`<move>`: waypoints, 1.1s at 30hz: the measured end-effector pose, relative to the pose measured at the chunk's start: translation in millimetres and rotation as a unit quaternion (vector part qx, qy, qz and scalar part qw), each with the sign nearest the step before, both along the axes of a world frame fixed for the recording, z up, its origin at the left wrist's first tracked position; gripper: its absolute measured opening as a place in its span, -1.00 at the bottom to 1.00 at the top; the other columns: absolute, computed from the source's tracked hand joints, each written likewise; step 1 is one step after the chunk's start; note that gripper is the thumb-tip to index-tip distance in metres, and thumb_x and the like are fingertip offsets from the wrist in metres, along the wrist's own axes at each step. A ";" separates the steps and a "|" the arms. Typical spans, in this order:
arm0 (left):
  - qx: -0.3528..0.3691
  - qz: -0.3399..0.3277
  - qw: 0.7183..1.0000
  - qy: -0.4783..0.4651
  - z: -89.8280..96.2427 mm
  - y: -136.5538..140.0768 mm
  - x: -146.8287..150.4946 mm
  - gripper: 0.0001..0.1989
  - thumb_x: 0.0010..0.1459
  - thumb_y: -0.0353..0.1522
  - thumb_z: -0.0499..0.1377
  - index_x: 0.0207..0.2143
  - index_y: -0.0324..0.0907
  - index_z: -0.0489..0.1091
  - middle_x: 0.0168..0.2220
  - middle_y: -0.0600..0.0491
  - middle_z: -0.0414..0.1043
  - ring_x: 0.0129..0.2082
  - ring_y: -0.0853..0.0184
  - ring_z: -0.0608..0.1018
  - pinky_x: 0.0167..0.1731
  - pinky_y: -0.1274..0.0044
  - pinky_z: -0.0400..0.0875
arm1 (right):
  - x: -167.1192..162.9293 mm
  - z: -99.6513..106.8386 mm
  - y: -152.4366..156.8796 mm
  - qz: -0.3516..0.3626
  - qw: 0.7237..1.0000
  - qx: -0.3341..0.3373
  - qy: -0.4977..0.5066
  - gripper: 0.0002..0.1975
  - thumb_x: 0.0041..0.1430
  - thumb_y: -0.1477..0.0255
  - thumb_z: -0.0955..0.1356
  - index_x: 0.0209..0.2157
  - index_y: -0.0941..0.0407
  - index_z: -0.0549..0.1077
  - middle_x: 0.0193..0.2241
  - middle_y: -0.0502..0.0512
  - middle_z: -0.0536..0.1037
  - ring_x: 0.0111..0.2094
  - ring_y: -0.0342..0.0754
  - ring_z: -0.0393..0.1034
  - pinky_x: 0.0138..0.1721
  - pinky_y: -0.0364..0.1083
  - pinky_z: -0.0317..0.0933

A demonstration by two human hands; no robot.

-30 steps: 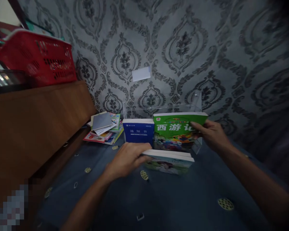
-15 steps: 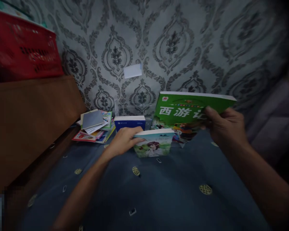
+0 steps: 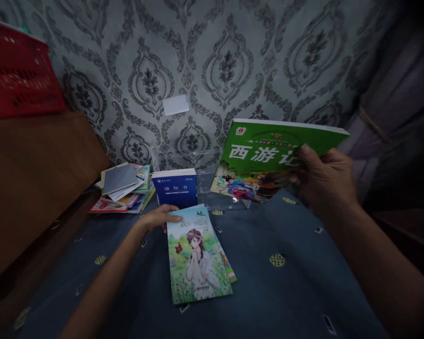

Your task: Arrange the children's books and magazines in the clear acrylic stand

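My right hand (image 3: 327, 176) grips the right side of a green book (image 3: 261, 157) with white Chinese characters, thumb on its cover, and holds it raised and tilted. Closed on the upper left corner of a light green and blue book (image 3: 199, 263), my left hand (image 3: 161, 219) has its thumb on the cover, which shows a drawn figure and a butterfly. Another colourful book (image 3: 229, 269) peeks out beneath that one. Behind them a dark blue book (image 3: 175, 189) stands upright in a clear plastic holder (image 3: 207, 172).
A pile of books and booklets (image 3: 122, 186) lies at the left by the wall. Beyond it stands a brown cabinet (image 3: 38, 183) with a red bag (image 3: 21, 77) on top. Dark blue patterned cloth (image 3: 268, 301) covers the surface. A tied curtain (image 3: 381, 122) hangs at the right.
My left hand has brought the light green book nearer and lower, so its cover now shows fully. The green book in my right hand has lifted slightly. The view has shifted right.
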State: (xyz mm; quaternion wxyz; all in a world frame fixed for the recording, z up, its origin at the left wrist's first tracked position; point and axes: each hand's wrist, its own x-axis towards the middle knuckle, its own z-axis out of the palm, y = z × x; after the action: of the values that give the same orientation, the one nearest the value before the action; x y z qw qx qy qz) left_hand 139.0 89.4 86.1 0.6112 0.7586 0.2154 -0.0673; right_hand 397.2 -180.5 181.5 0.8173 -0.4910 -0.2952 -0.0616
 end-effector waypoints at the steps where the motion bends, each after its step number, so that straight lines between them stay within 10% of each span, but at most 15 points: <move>1: 0.008 -0.003 1.000 0.014 -6.2 3.3 -0.2 -0.32 -0.29 0.05 0.45 -0.24 -0.25 0.45 -0.49 0.11 0.45 -0.60 0.44 0.42 -0.67 0.63 0.26 | -0.5 1.9 -0.7 -0.004 1.000 0.001 -0.001 -0.54 -0.28 0.12 0.62 -0.41 0.09 0.52 -0.44 0.01 0.56 -0.65 -0.20 0.25 -0.81 -0.23 0.02; 7: 0.224 -0.021 0.974 0.035 -9.5 1.4 -18.1 -0.52 -0.03 0.00 0.30 -0.22 -0.19 0.50 -0.44 0.06 0.50 -0.50 0.34 0.48 -0.52 0.57 0.30 | -1.3 22.3 1.4 -0.025 0.999 0.010 -0.037 -0.56 -0.22 0.11 0.61 -0.38 0.08 0.53 -0.35 0.07 0.58 -0.59 -0.15 0.34 -0.78 -0.22 0.05; 11: 0.498 0.102 0.859 -0.064 26.6 -11.3 -32.6 -0.72 0.21 -0.14 0.17 -0.37 -0.14 0.49 -0.44 0.05 0.49 -0.40 0.29 0.48 -0.39 0.52 0.26 | -0.7 40.0 14.3 -0.016 0.996 0.027 -0.082 -0.58 -0.20 0.10 0.60 -0.36 0.05 0.56 -0.26 0.10 0.61 -0.51 -0.10 0.43 -0.74 -0.24 0.05; 17: 0.642 0.214 0.698 -0.231 74.1 -1.4 -18.9 -0.66 0.24 -0.14 0.21 -0.07 -0.17 0.43 -0.08 -0.10 0.49 0.00 0.10 0.46 0.00 0.35 0.33 | -7.5 60.2 40.7 0.018 0.988 0.081 -0.128 -0.61 -0.14 0.15 0.59 -0.32 0.09 0.59 -0.26 0.08 0.61 -0.57 -0.20 0.37 -0.78 -0.27 0.02; 23: 0.578 0.146 0.766 -0.241 56.4 19.4 -3.1 -0.65 0.32 -0.29 0.12 0.13 -0.12 0.30 0.08 -0.08 0.40 0.07 0.17 0.48 0.05 0.35 0.38 | -4.3 65.0 66.6 0.011 0.990 0.090 -0.108 -0.64 -0.13 0.20 0.57 -0.31 0.09 0.57 -0.31 0.05 0.61 -0.54 -0.16 0.41 -0.80 -0.27 0.05; 33: 0.539 0.160 0.778 -0.280 48.0 27.7 -4.5 -0.70 0.33 -0.25 0.11 0.08 -0.08 0.36 0.05 -0.04 0.41 0.08 0.17 0.49 0.06 0.37 0.39 | 16.9 52.0 100.7 0.056 0.995 0.055 -0.069 -0.61 -0.19 0.14 0.59 -0.36 0.05 0.54 -0.41 -0.04 0.61 -0.63 -0.20 0.33 -0.83 -0.24 0.11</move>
State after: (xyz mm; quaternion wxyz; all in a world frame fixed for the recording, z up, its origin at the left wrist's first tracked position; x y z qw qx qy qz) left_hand 134.5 117.1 134.1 0.1381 0.9043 0.1540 0.3735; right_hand 414.1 -79.8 233.5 0.8227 -0.4229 -0.3742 -0.0656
